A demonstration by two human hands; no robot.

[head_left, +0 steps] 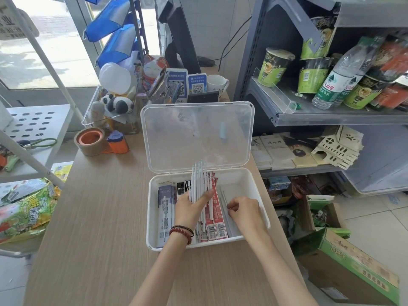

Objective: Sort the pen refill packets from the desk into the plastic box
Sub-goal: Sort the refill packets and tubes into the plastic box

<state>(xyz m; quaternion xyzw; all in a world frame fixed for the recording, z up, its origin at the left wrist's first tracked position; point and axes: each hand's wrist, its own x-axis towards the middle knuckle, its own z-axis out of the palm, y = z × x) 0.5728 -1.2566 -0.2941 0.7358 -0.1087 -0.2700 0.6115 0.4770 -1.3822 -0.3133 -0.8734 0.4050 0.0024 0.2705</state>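
Observation:
A translucent plastic box [251, 184] stands on the wooden desk with its lid [196, 135] tipped up at the back. Inside lie a purple-and-white refill packet [165, 208], black packets [182, 187] and red-and-white packets [217, 215]. My left hand [189, 209] grips a bundle of white refills [198, 182] that stands tilted in the middle of the box. My right hand [245, 212] reaches into the box's right side, its fingers curled and pinching at thin grey refills [223, 195] on the bottom.
A brown tape roll with an orange dispenser [99, 141] sits at the desk's back left, beside a clear bin [92, 111] of trinkets. QR-code stands [196, 85] and a mug [217, 83] are behind the lid. Snack bags [26, 208] lie left; shelves [331, 117] and cartons [357, 268] right.

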